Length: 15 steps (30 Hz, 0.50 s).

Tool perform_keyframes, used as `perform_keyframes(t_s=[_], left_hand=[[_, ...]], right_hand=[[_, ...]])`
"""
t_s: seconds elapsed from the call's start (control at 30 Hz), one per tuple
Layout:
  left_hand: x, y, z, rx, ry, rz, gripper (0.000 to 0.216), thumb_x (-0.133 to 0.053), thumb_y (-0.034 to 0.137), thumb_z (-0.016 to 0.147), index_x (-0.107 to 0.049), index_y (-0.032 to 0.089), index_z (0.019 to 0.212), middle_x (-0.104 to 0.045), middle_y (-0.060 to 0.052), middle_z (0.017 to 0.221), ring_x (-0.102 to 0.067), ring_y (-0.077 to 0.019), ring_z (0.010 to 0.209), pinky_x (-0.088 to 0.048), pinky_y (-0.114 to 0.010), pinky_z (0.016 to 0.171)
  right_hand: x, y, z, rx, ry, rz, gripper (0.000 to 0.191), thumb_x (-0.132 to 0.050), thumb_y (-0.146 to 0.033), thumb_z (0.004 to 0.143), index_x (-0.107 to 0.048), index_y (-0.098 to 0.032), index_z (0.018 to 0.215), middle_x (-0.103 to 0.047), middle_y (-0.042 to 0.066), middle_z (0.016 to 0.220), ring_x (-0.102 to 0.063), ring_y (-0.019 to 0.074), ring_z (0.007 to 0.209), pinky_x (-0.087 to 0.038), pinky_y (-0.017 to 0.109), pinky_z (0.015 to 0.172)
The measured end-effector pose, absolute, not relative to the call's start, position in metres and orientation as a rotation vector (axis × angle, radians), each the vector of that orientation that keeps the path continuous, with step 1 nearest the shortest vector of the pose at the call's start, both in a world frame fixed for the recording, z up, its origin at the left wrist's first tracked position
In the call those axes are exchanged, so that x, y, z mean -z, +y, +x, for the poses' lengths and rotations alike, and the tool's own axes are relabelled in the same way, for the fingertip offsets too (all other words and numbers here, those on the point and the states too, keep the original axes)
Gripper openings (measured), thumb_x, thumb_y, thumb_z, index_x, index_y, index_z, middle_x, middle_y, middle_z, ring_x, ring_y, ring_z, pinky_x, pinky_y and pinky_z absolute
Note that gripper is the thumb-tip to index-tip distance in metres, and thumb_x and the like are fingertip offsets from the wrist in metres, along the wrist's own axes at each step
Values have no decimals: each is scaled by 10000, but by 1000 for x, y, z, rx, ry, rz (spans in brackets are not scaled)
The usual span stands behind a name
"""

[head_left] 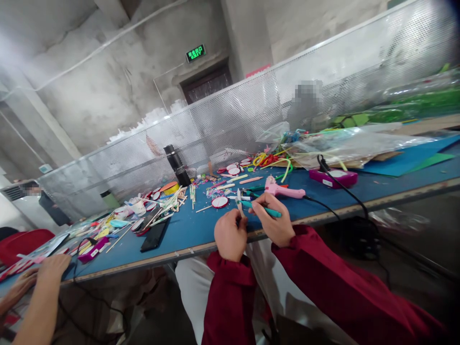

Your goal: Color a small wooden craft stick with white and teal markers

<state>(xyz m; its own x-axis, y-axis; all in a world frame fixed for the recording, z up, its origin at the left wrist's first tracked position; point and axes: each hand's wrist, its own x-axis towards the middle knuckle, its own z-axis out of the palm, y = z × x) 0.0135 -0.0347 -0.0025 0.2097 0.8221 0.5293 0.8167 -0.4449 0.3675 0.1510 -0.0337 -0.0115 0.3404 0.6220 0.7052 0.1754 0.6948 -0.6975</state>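
Near the table's front edge, my left hand (230, 235) is closed in a pinch around a thin, pale stick-like piece (239, 205) that points upward. Its exact kind is too small to make out. My right hand (273, 221) grips a teal pen (272, 212), whose front end reaches left to the pale piece. I cannot tell whether the two touch. Just beyond my right hand lies a pink glue gun (285, 190) with a black cord. A round white disc with a red rim (220, 202) lies on the blue tabletop (201, 230) beyond my left hand.
A black phone (155, 235) and a pile of pale sticks (172, 205) lie to the left, with a black bottle (177, 165) behind. Purple boxes (333, 178) with cords sit on both sides. Another person's hand (53, 266) rests at far left. A perforated metal screen (230, 115) stands behind.
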Motion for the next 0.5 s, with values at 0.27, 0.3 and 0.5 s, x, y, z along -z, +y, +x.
perform_keyframes(t_s=[0.27, 0.3, 0.5], left_hand=[[4, -33, 14, -1075, 1676, 2416, 113, -604, 271, 922, -587, 221, 822, -686, 7, 826, -597, -160, 795, -318, -272, 660], [5, -33, 14, -1073, 1684, 2422, 105, -608, 268, 919, -586, 222, 827, -684, 7, 825, -597, -162, 799, -314, -275, 658], [3, -34, 15, -1033, 1702, 2442, 87, -593, 272, 930, -588, 226, 857, -688, -9, 850, -603, -176, 831, -320, -279, 678]], right_hand=[[18, -30, 153, -356, -1190, -742, 180, -588, -278, 907, -573, -226, 735, -643, 1, 682, -599, 170, 637, -478, 307, 638], [19, -30, 153, -365, -1195, -734, 180, -591, -279, 906, -575, -225, 736, -641, 2, 681, -599, 171, 639, -479, 307, 637], [19, -31, 153, -391, -1216, -730, 168, -591, -270, 907, -587, -224, 745, -641, 1, 680, -601, 169, 645, -479, 302, 635]])
